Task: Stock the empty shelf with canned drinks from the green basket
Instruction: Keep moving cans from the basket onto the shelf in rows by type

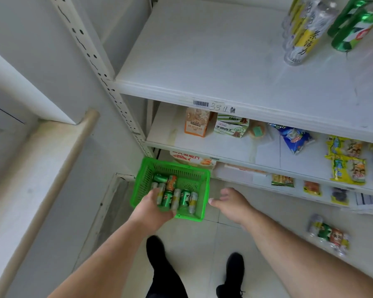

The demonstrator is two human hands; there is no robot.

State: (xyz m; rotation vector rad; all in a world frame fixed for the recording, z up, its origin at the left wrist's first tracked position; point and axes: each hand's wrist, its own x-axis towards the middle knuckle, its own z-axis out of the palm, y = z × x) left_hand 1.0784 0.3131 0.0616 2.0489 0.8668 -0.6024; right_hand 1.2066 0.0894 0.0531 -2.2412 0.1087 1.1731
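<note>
Below the wide white shelf (202, 52), on the floor by the rack's foot, the green basket (200, 211) holds your stock, so the job looks barely begun. No cans stand on the shelf above the basket; its left and middle lie bare, and only at its far right end do a few bottles stand: clear ones with yellow labels (302, 33) and green ones (353, 24). From what shows, nearly all the stocking is still ahead of you.

Inside the basket the cans lie on their sides, packed toward the edge nearest you. I count roughly eight: green cans (185, 197), silvery cans with yellow print (193, 203), and one orange can (171, 182) toward the far side of the basket. The far right corner of the basket floor is bare mesh.

Your left hand (153, 208) reaches over the basket's near rim and its fingers curl down among the cans; it seems to be closing on one, but I cannot tell whether it has one held. Your right hand (230, 203) hovers just right of the basket, fingers loosely spread, holding nothing.

Beyond the basket, the lower shelves carry snack packets (347, 160) and boxes. Well to the right of the basket, a plastic-wrapped bundle of cans (329, 235) lies on the floor.
</note>
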